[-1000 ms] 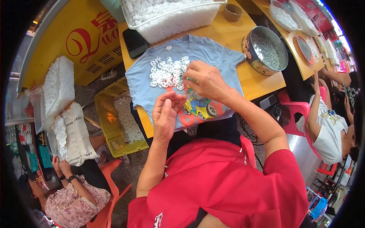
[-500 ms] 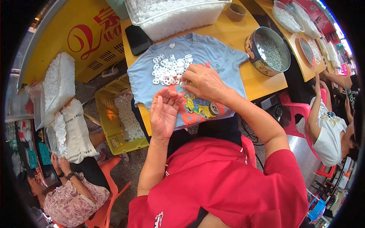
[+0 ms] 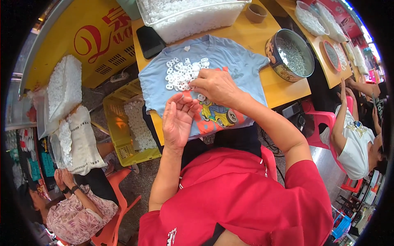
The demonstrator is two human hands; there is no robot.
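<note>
A blue T-shirt (image 3: 164,96) with a printed yellow car is spread over the table, carrying a pile of small white two-holed plastic pieces (image 3: 179,76). My right hand (image 3: 219,87) reaches over the pile's right edge, its thumb and fingers pinched together. A white piece (image 3: 201,97) shows beneath its curled fingers and looks held there; the fingertips partly hide what they touch among the pile. Just below the pile, my left hand (image 3: 178,123) is turned palm up, fingers loosely curled and thumb apart, with nothing visible in the palm.
Beyond the shirt stand a clear bin (image 3: 193,24) full of white pieces and a black phone (image 3: 150,42). A round tin (image 3: 289,55) of small metal parts is at right. A yellow crate (image 3: 119,123) sits below left. Other people sit on both sides.
My right hand has shifted slightly left onto the pile's edge. A white piece now shows beneath its fingers. My left hand stays nearly in place.
</note>
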